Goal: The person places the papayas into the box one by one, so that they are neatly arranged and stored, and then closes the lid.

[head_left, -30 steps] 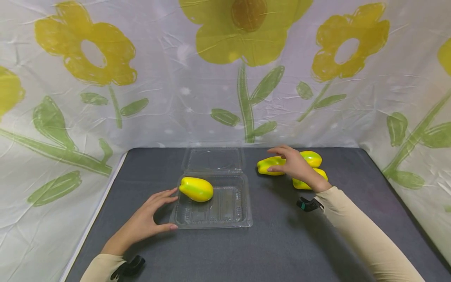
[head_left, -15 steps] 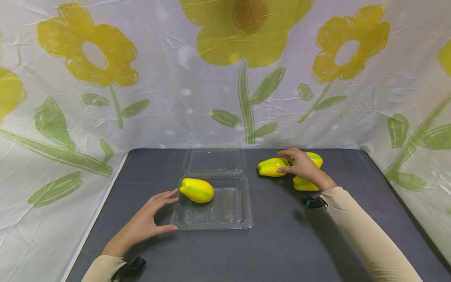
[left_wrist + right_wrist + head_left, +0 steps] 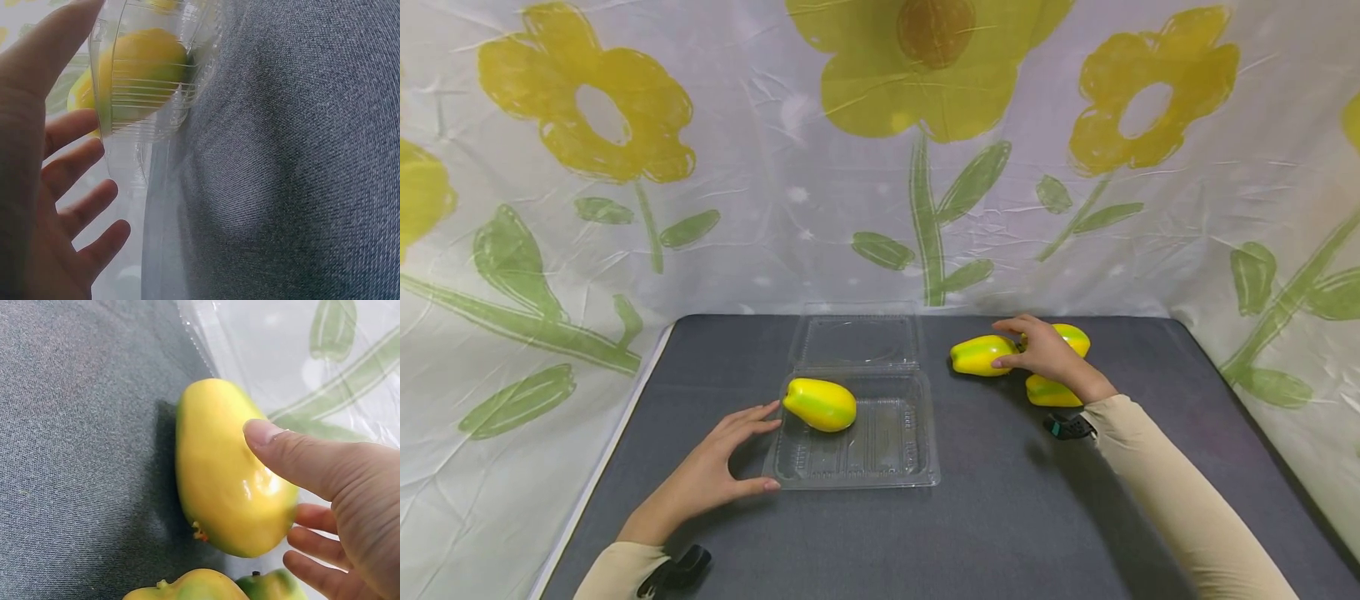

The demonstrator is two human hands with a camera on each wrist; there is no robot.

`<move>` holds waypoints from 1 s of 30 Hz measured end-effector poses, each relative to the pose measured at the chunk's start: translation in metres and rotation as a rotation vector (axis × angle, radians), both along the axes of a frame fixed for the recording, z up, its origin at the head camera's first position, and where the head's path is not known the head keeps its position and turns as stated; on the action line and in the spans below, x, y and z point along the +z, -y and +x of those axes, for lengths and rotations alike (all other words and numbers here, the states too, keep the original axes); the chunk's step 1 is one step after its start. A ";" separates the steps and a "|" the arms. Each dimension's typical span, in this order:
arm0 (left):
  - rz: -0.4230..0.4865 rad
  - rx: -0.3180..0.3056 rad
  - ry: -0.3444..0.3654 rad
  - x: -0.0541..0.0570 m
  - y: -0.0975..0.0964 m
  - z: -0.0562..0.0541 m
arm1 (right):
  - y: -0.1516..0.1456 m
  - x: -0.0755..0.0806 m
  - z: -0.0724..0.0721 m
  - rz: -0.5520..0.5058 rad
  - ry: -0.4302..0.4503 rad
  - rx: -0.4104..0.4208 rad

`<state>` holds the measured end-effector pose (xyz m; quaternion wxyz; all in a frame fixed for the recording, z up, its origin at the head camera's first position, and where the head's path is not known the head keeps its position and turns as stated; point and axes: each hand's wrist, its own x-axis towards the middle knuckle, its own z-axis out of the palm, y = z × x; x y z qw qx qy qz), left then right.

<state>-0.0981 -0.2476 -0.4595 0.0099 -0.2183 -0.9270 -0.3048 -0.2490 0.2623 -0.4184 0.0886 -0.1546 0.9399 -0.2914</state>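
One yellow-green papaya (image 3: 820, 405) lies in the left part of a clear plastic clamshell box (image 3: 887, 482). My left hand (image 3: 703, 471) is spread at the box's left side, fingers and thumb at its edge; the left wrist view shows the fingertips close to the clear wall. At the right, my right hand (image 3: 1041, 354) is round the right end of another papaya (image 3: 977, 357) on the table. The right wrist view shows the thumb (image 3: 265, 434) on this papaya's skin and fingers at its far side, partly hidden.
Two more papayas lie beside the right hand, one behind (image 3: 1072, 337) and one in front (image 3: 1051, 392). The box lid (image 3: 857, 342) stands folded back toward the flowered curtain (image 3: 760, 250). A dark grey cloth (image 3: 985, 533) covers the table.
My right hand has shifted right, from over the left-lying papaya's middle to its right end, and then stayed there. The left hand and the box have stayed put.
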 end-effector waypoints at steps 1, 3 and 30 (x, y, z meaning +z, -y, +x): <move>-0.001 0.000 0.000 0.000 0.000 0.000 | 0.000 0.000 0.000 0.002 0.001 0.000; -0.003 0.002 0.000 0.001 0.000 0.000 | 0.001 -0.001 -0.001 0.013 -0.002 0.008; -0.002 -0.003 -0.002 0.001 -0.001 0.001 | 0.002 -0.008 -0.001 0.055 -0.039 0.025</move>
